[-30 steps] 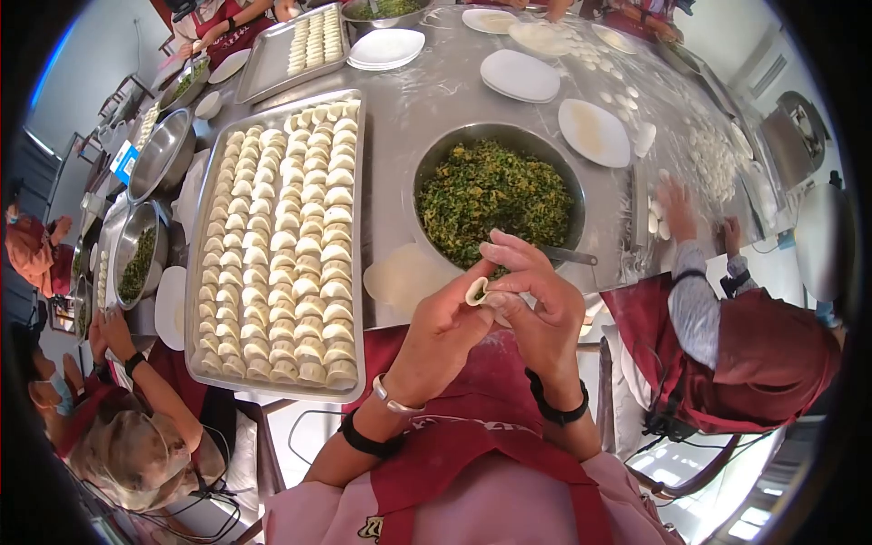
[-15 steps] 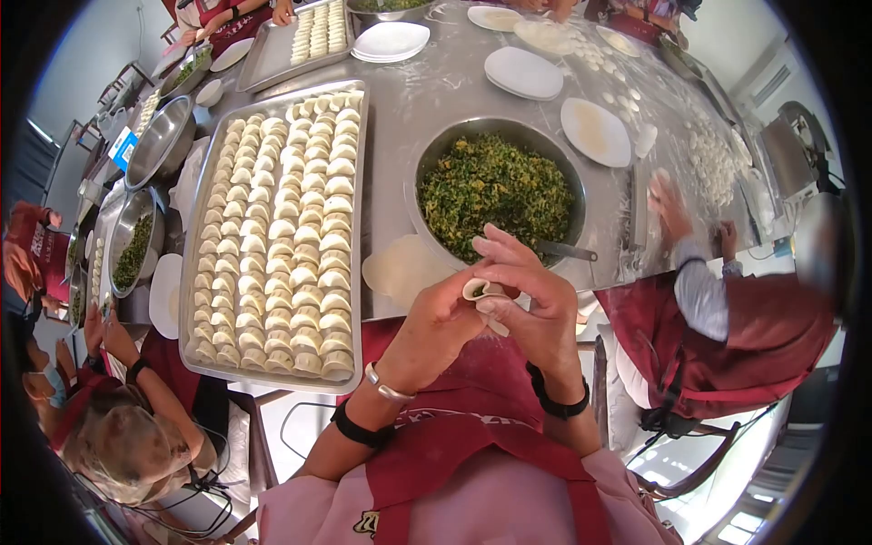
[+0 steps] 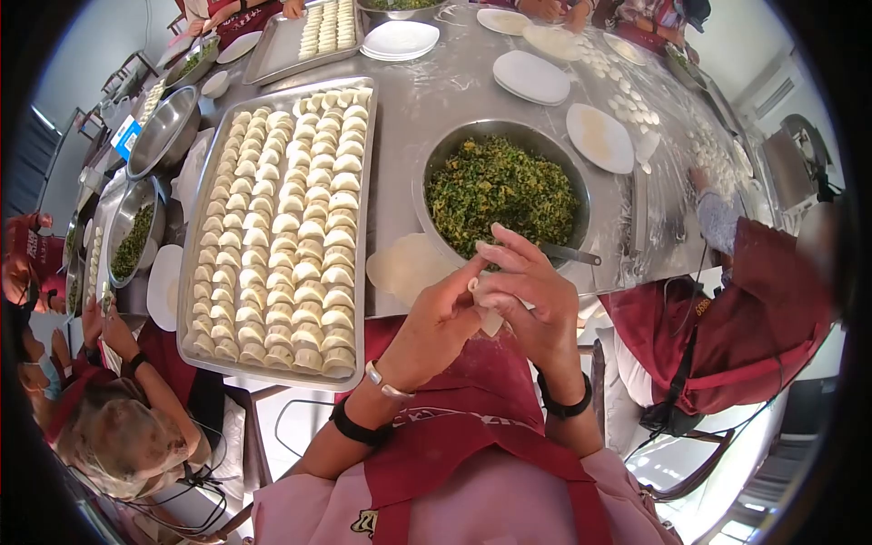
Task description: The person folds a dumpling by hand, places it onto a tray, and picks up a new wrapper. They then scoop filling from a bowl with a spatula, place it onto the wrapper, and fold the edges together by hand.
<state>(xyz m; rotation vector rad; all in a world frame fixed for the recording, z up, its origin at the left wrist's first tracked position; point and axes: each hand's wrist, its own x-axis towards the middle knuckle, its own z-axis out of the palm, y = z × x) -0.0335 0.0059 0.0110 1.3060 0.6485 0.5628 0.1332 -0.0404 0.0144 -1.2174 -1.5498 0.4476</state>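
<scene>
My left hand [image 3: 443,320] and my right hand [image 3: 534,298] meet in front of me, both closed on one small dumpling [image 3: 491,322]. Its pale dough shows between the fingers, pinched together along the top; most of it is hidden by them. Just beyond my hands stands a steel bowl [image 3: 421,204] of chopped green and yellow filling [image 3: 501,186]. A metal utensil handle [image 3: 574,253] sticks out over its right rim. Flat round dough wrappers [image 3: 409,265] lie beside my left hand, at the table edge.
A large metal tray [image 3: 368,191] with rows of finished dumplings [image 3: 282,227] stands left. White plates [image 3: 531,76] and a plate with a wrapper [image 3: 599,136] lie beyond the bowl. Co-workers sit at both sides, a sleeve [image 3: 718,221] reaching in from the right.
The dough's open end, with filling visible before, is now pressed together between my fingers. On the right, the co-worker's hand has moved away toward the far side of the table.
</scene>
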